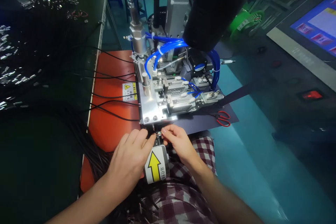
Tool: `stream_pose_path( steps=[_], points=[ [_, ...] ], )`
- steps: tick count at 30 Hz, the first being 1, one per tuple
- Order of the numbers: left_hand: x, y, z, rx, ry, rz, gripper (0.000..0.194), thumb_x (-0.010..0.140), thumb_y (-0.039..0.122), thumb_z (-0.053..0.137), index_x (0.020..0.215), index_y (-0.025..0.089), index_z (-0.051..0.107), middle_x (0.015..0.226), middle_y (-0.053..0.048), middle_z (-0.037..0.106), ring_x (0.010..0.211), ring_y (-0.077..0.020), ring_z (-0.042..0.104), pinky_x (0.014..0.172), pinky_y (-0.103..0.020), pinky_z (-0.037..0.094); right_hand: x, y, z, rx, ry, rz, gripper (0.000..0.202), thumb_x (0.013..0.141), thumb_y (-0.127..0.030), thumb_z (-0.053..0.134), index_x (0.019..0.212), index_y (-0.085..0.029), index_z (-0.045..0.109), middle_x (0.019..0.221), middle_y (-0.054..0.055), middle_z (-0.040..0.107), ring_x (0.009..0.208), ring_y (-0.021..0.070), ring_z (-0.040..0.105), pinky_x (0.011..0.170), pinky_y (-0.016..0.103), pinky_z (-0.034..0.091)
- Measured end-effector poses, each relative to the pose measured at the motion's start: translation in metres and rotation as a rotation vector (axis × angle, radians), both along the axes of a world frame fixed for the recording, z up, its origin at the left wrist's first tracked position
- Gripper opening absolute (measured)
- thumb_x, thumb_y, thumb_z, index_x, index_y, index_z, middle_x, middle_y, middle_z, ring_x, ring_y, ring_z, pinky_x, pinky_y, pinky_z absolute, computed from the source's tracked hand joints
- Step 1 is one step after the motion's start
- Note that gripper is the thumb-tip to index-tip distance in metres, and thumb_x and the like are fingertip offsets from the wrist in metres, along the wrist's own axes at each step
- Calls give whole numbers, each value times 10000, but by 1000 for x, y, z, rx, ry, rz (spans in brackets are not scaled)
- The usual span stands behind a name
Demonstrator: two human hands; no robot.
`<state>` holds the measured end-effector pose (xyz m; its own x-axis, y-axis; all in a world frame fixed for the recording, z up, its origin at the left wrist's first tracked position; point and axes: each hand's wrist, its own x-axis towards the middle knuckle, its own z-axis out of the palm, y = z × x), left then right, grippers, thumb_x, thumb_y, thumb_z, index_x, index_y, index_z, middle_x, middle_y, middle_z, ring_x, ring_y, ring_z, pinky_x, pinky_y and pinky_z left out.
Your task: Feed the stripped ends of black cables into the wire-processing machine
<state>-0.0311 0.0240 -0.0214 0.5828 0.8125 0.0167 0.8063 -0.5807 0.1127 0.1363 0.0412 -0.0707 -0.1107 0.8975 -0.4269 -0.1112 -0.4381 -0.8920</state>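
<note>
My left hand (132, 152) and my right hand (181, 143) meet at the front edge of a metal bench machine (154, 106). Both have their fingers closed in a pinch, the fingertips a short way apart. Between them lies a small shiny piece (159, 133), too small to name, over a narrow black track (157, 141). What the left fingers grip is hidden behind the hand. Just below the fingertips is a white cover (163, 159) with a yellow arrow (154, 168). Several black cables (115, 112) run into the machine's left side.
An orange-red surface (112, 63) lies left of the machine. Red-handled scissors (223, 118) rest on the dark base plate at right. A dark bundle of cables (97, 157) hangs beside my left forearm. Many metal-tipped pieces (55, 3) cover the left table; a screen (315, 29) stands at right.
</note>
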Motion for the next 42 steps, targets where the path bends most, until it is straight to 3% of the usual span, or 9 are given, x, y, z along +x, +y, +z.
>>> stream_pose_path(
  steps=[3, 7, 11, 17, 26, 31, 34, 37, 42],
  points=[
    [-3, -5, -3, -89, -12, 5, 587, 695, -28, 506, 1270, 93, 492, 945, -106, 574, 761, -235, 501, 636, -363, 493, 1, 1, 0, -29, 26, -11, 262, 732, -424, 637, 673, -185, 545, 532, -46, 524, 475, 110, 456, 492, 245, 375],
    [-7, -3, -5, -102, -126, 30, 482, 763, 2, 484, 1223, 132, 541, 967, -102, 583, 802, -230, 534, 668, -344, 510, -1, -1, 0, -70, 81, -21, 287, 742, -446, 629, 672, -186, 531, 499, -59, 492, 458, 102, 425, 482, 239, 355],
    [-3, 1, 1, -160, -112, 76, 418, 792, 15, 469, 1171, 148, 586, 928, -91, 587, 808, -237, 553, 676, -361, 519, -2, -1, 0, -59, 99, -6, 291, 746, -447, 628, 675, -182, 531, 490, -59, 496, 457, 102, 428, 483, 237, 353],
    [3, 3, 3, -225, -174, 72, 376, 842, 36, 426, 1175, 133, 570, 967, -95, 586, 833, -232, 532, 715, -377, 513, -2, 2, -2, 11, 80, -5, 306, 775, -460, 601, 671, -183, 522, 607, -37, 541, 505, 110, 486, 531, 256, 381],
    [5, -2, -10, -145, -222, 73, 317, 873, 84, 431, 1164, 108, 555, 976, -112, 589, 822, -235, 531, 716, -397, 517, -12, -7, -8, 24, 110, -68, 299, 802, -459, 572, 686, -204, 467, 525, -72, 447, 479, 103, 390, 499, 246, 324],
    [-9, -14, -12, -113, -313, 126, 321, 907, 101, 368, 1186, 132, 523, 1091, -109, 561, 996, -210, 538, 851, -333, 498, -10, -6, -6, 13, 148, -47, 321, 785, -486, 587, 689, -201, 475, 525, -67, 461, 480, 106, 404, 508, 251, 340],
    [-26, -35, -15, -19, -208, 202, 412, 893, 86, 362, 1295, 133, 436, 1240, -137, 491, 1135, -241, 483, 932, -359, 457, -9, -6, -8, 19, 162, -46, 322, 773, -493, 600, 701, -200, 487, 523, -67, 468, 488, 109, 415, 519, 252, 346],
    [-40, -54, -20, 38, -95, 222, 544, 875, 66, 345, 1408, 170, 300, 1284, -134, 466, 1147, -254, 474, 955, -389, 436, -10, -7, -10, 27, 161, -54, 311, 782, -482, 594, 706, -199, 488, 525, -68, 472, 499, 109, 419, 527, 250, 347],
    [-48, -62, -24, 99, 72, 209, 635, 855, 97, 324, 1467, 166, 169, 1355, -132, 451, 1183, -294, 458, 965, -447, 423, -9, -7, -11, 29, 137, -48, 302, 798, -470, 582, 709, -198, 485, 540, -66, 480, 506, 109, 430, 523, 248, 346]
  ],
)
